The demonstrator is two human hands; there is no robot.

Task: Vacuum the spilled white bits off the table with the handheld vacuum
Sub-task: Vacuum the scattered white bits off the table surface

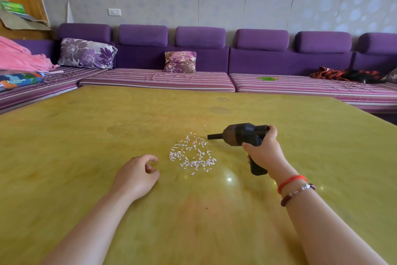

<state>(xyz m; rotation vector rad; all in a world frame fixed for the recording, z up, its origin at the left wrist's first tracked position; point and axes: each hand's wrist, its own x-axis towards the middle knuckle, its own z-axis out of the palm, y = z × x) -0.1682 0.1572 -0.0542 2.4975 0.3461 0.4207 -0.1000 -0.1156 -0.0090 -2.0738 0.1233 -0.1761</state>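
Head view here, looking down over a big yellow-green surface (86, 136) with both bare arms reaching in. The right hand (263, 153) has its fingers wrapped tight around the grip of a black handheld vacuum (240, 135), pistol style, with 1 finger up near the back of the body. The vacuum is held up off the surface, and its narrow nozzle (214, 136) points left toward the mess, tip just beside the upper right edge of the pile but not in it.

The white bits (192, 155) are scattered in a loose patch roughly mid-surface, between the 2 hands, with 1 or 2 strays a bit further back. They look like small cut paper scraps, though they're too tiny to be sure.

The left hand (137, 173) rests on the surface just left of the pile, fingers loosely curled under and holding nothing. Can't tell if the fingertips actually touch any of the bits, seems like there's a small gap.

On the right wrist there's a red string (291, 181) and a beaded bracelet (297, 194).

Behind the surface runs a long purple sofa (279, 60) with striped seat cushions. It has 2 floral pillows (87, 53), a pink blanket (19, 56) at the far left, and a red and black cloth (341, 74) bunched up toward the right end. A white wall socket (114, 12) sits on the patterned wallpaper above.
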